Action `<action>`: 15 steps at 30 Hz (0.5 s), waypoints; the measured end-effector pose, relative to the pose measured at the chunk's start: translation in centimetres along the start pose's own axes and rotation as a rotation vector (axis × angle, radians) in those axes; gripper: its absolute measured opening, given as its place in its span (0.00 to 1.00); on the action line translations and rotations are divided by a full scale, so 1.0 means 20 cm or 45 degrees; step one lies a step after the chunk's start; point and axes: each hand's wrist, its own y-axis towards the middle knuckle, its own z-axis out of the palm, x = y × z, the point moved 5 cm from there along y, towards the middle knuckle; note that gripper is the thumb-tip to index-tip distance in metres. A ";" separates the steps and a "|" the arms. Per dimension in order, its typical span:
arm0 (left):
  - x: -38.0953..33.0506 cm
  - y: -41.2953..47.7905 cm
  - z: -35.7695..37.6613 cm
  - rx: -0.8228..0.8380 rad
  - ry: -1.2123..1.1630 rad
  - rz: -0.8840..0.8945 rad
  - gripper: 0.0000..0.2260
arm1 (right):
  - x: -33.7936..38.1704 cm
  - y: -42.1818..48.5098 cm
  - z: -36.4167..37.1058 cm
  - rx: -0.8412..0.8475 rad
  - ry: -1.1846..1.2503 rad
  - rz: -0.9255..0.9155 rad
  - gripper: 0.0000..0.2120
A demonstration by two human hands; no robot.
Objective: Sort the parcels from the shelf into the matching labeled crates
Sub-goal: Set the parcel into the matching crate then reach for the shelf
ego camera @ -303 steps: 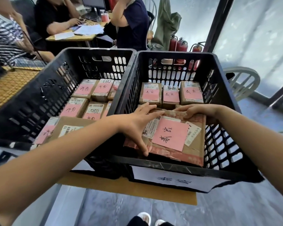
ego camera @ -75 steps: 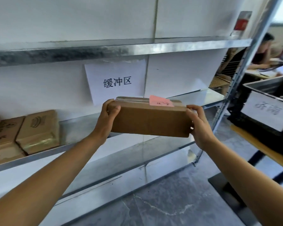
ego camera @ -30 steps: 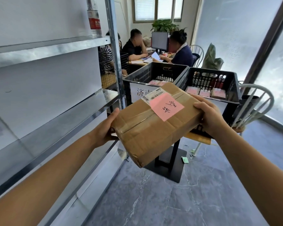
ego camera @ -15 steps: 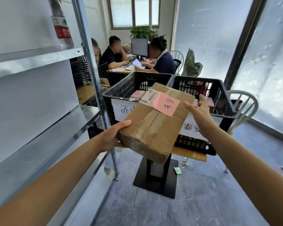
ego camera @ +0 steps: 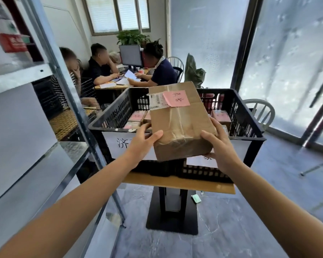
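**A brown box held up in front of two black crates**

The big metal shelf [ego camera: 26,79] stands on the left, with its post close to the left arm. Two black crates sit side by side on a small wooden table [ego camera: 175,184]. The left crate [ego camera: 108,118] and the right crate [ego camera: 248,118] each have a white paper label on the front. Small parcels [ego camera: 136,116] already lie inside.

The cardboard parcel [ego camera: 181,123] is up in the air in front of the crates, where they meet. Its far end is tipped higher. The left hand [ego camera: 142,144] grips the near left corner with curled fingers. The right hand [ego camera: 218,148] grips the near right corner the same way.

The box looks stiff and, I think, not very heavy. Its shiny tape may be slippery, so holding both long sides seems safest. It has to go over a crate's front wall. The pink note [ego camera: 176,98] on top is too blurry to read.
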 end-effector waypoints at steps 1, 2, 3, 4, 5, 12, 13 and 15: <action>-0.02 0.03 0.01 0.019 0.030 0.061 0.27 | 0.00 0.03 -0.03 -0.018 0.007 0.010 0.22; -0.04 0.08 0.02 0.050 0.040 0.132 0.30 | 0.00 0.06 -0.07 -0.024 -0.002 0.019 0.21; -0.06 0.12 0.03 0.075 0.056 0.177 0.32 | 0.00 0.09 -0.10 -0.021 -0.021 0.032 0.20; -0.09 0.16 0.04 0.077 0.079 0.199 0.33 | 0.01 0.13 -0.14 -0.007 -0.038 0.051 0.19; -0.12 0.22 0.05 0.059 0.091 0.202 0.36 | 0.02 0.17 -0.18 0.009 -0.055 0.073 0.19; -0.23 0.69 0.06 -0.121 0.240 0.082 0.55 | 0.17 0.55 -0.50 0.112 -0.128 0.103 0.13; -0.25 0.75 0.10 -0.110 0.273 0.081 0.51 | 0.19 0.61 -0.55 0.091 -0.126 0.095 0.10; -0.25 0.86 0.16 -0.106 0.348 0.085 0.43 | 0.21 0.75 -0.64 0.021 -0.099 0.081 0.06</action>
